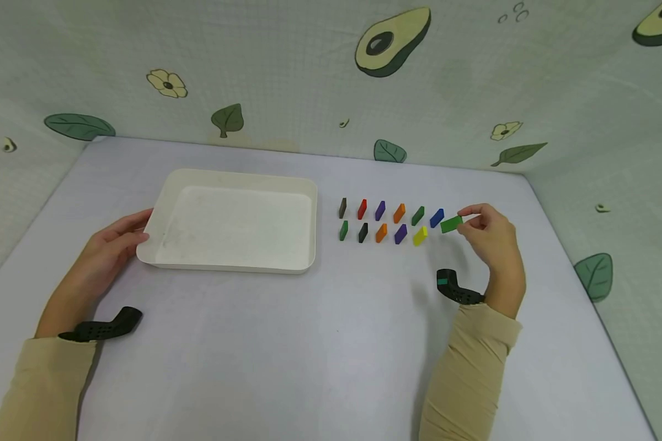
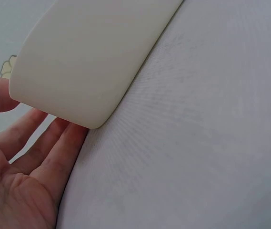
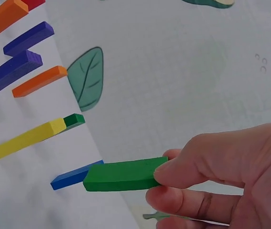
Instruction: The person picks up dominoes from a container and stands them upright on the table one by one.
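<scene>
A shallow white tray (image 1: pixel 232 266) lies on the left part of the table. At its left end my left hand (image 1: pixel 107 245) grips the rim, thumb on top; the left wrist view shows the fingers (image 2: pixel 54 157) reaching under the tray's corner. My right hand (image 1: pixel 491 236) pinches a green block (image 3: pixel 125 174) between thumb and fingertips, lifted at the right end of two rows of thin coloured blocks. Nearest to it stand a blue block (image 1: pixel 437 218) and a yellow block (image 1: pixel 420 236). Part of the held block is covered by the thumb.
Farther left along the rows stand several upright blocks, among them a red block (image 1: pixel 361 209), a black block (image 1: pixel 363 233) and an orange block (image 1: pixel 399 213). A patterned cloth (image 1: pixel 287 73) hangs behind the white table (image 1: pixel 287 355).
</scene>
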`<state>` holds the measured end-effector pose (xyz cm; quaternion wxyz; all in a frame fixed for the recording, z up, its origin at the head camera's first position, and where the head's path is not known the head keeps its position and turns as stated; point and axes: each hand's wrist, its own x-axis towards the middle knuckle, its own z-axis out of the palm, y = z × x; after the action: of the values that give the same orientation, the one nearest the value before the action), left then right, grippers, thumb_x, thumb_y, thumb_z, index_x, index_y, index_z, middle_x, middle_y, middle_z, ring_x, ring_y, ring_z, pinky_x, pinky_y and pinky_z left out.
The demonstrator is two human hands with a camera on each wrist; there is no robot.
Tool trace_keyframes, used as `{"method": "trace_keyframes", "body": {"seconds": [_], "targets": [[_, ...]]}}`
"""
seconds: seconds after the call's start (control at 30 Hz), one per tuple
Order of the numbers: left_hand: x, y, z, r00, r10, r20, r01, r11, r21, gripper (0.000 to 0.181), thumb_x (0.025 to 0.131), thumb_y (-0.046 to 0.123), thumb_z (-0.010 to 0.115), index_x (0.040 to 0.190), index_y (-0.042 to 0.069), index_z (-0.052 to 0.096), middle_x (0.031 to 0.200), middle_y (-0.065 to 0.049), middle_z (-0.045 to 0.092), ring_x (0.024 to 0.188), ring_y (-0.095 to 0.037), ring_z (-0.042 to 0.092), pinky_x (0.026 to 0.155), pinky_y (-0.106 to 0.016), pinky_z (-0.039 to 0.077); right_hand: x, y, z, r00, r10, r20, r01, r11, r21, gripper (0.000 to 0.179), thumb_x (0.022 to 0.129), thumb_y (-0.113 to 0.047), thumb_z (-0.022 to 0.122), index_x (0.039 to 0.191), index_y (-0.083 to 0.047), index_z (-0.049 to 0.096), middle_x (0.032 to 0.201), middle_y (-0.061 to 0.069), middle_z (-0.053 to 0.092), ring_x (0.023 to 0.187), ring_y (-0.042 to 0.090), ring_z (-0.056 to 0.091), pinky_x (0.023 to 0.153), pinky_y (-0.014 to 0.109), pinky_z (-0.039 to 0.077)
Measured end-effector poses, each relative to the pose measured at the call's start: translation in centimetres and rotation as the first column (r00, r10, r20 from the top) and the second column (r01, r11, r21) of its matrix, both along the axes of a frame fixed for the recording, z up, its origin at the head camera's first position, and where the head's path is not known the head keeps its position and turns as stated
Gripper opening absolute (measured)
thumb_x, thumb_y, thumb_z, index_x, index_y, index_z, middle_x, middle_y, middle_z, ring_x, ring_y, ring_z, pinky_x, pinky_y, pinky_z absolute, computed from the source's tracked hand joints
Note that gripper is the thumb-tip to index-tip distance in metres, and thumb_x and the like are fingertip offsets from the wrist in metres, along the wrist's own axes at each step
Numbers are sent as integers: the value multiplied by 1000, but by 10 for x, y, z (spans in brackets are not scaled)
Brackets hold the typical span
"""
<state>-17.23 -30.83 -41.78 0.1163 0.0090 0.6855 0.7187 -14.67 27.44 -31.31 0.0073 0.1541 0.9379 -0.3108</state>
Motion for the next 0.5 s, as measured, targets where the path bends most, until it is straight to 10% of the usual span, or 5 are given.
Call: {"method": "trace_keyframes", "body": {"seconds": [0.5], "targets": [[0, 1, 0, 1000, -17, -7, 17, 999, 46, 46, 96, 9, 49, 140, 13, 41, 138, 7, 43, 112, 5, 48, 85, -6, 41, -8, 5, -18, 989, 63, 133, -62, 998, -5, 37, 91, -19, 48, 124, -2, 49, 103, 17, 52, 87, 27, 49, 68, 29, 39]]}}
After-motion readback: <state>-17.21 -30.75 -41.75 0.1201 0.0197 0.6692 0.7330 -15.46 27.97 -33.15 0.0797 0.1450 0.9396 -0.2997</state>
